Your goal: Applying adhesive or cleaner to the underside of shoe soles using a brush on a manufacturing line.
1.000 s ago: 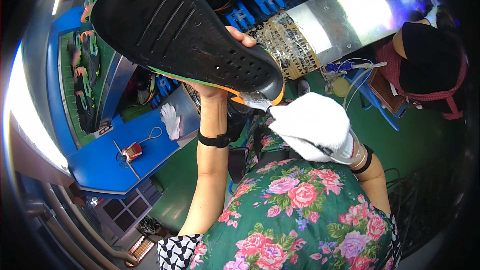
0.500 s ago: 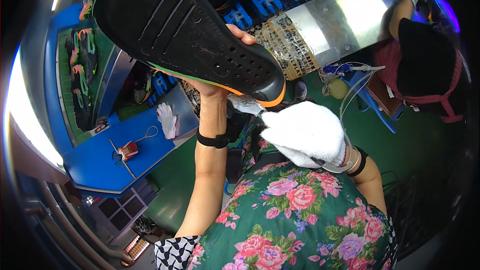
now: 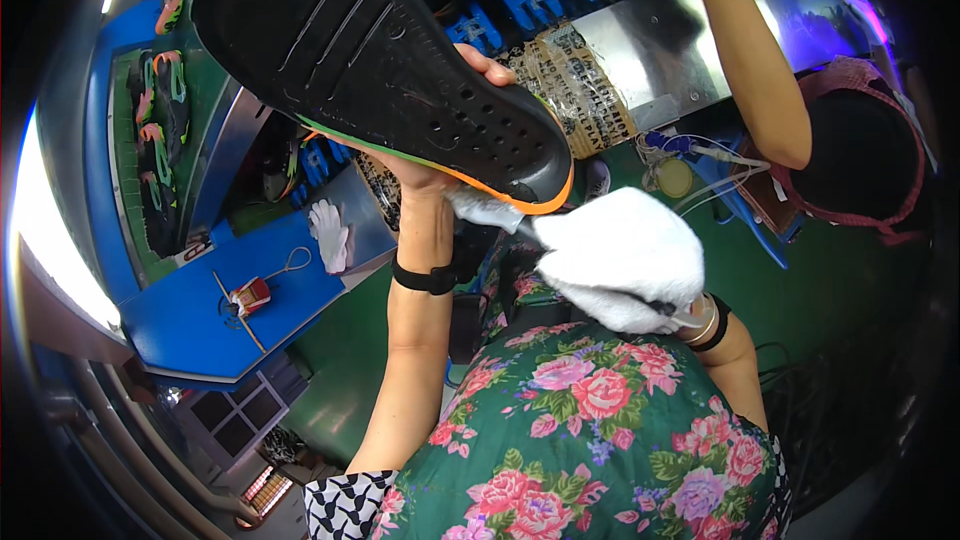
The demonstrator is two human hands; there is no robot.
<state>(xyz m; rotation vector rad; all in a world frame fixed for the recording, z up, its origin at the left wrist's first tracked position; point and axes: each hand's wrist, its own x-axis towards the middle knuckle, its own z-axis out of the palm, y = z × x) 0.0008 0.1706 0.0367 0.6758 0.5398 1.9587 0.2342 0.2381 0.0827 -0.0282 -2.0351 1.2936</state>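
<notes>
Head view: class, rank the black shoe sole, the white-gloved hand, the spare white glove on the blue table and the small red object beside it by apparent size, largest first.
1. Black shoe sole, though it is nearest the camera.
2. White-gloved right hand.
3. Spare white glove.
4. Small red object.

**Labels and packages around the worktop**

One printed label shows clearly: a pale tan, roughly rectangular sheet with dense dark lettering (image 3: 575, 90), lying tilted on the shiny metal worktop (image 3: 680, 40) just beyond the heel of the raised shoe sole. Its lower left part is hidden behind that sole.

A second patch of the same tan, dark-printed material (image 3: 385, 195) peeks out below the sole, at the edge of a grey metal panel; whether it is a separate label cannot be told.

A small red and white box-like object (image 3: 250, 295) rests on the blue worktop (image 3: 190, 330) to the left; too small to tell whether it is a package.

No screens or signs are visible.
</notes>
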